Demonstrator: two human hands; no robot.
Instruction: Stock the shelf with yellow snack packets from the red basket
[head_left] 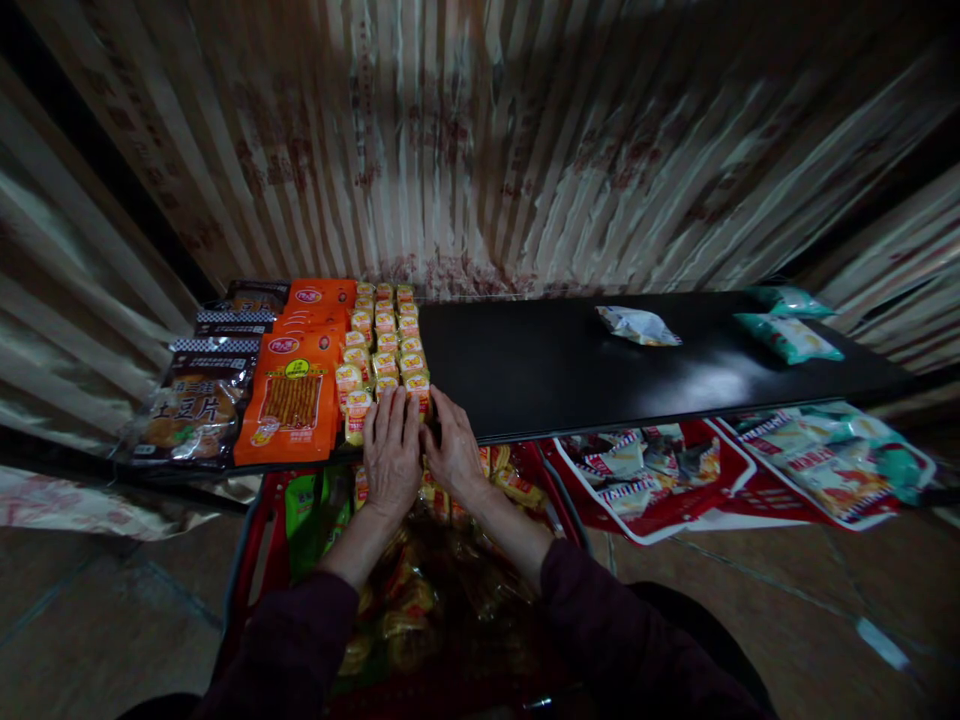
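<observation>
My left hand [391, 447] and my right hand [452, 447] lie side by side at the front edge of a black shelf [555, 370]. Their fingers are stretched out flat against the front of three rows of small yellow snack packets [384, 345]. The fingertips press on the nearest packets. Neither hand grips anything that I can see. Left of the rows stand orange snack bags [294, 400] and dark chip bags [196, 405], stacked back to the wall.
A red shopping basket [277, 500] full of snack packs sits below my arms. On the shelf's right lie a silver packet [637, 325] and two green packets [787, 338]. Red and white bags [660, 470] of snacks rest on the floor under the shelf.
</observation>
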